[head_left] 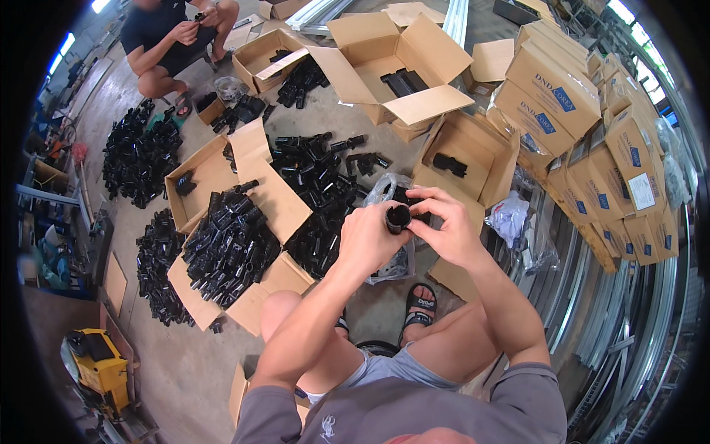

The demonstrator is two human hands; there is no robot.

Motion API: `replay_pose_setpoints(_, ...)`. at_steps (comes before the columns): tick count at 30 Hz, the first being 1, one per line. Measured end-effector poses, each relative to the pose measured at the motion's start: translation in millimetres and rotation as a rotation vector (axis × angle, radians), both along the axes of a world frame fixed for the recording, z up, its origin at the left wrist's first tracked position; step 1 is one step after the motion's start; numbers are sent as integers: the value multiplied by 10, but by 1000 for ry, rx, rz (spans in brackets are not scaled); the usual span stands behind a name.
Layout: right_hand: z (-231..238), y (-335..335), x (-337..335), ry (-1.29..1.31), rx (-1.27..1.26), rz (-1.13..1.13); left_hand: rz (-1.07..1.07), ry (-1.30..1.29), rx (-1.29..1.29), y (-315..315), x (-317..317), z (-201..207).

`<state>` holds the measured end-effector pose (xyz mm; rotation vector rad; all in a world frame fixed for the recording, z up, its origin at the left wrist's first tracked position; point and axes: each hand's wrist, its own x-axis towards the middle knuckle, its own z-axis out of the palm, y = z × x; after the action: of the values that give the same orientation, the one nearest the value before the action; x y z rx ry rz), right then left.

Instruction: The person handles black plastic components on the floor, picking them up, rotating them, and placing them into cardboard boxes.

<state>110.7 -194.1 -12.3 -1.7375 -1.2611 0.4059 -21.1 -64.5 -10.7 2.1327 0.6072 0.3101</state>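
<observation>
Grey T-shirt cloth (414, 411) lay nearest the camera, along the lower edge, with both bare forearms (310, 318) extended forward from its sleeves. One black glossy tubular part (398, 217), apparently plastic, was positioned between the two hands, above a clear crumpled plastic bag (392, 271), its round open end turned toward the camera. Left hand (364, 235): curled and closed around the side of the tube, acting as the holding fixture. Right hand (451, 228): partly open, thumb and fingers bent into a pinch, fingertips touching the tube near its rim; whether the pinch was closed on the tube itself or on a smaller piece could not be told. For good handling at this step, the left grip needed to be firm enough to prevent rotation, leaving fine adjustment to the right fingertips. Keeping the open end in view was judged useful for checking alignment; sideways force was best avoided, since the smooth wall would probably have slipped. Similar loose black parts (225, 248) were heaped in an open brown cardboard box (285, 277) to the left, well clear of both elbows.
</observation>
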Motion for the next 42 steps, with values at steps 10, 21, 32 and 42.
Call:
replay_pose_setpoints(10, 43, -32, 40, -193, 36, -19, 2, -85, 51, -43, 5, 36)
replay_pose_setpoints(21, 144, -184, 80, 421, 192, -29, -43, -376, -54, -74, 45, 134)
replay_pose_setpoints(32, 175, -89, 84, -35, -128, -459, -314, 31, -982, -132, 35, -88)
replay_pose_setpoints(42, 95, -168, 152, 69, -67, -618, -330, 104, -1079, -110, -31, -77)
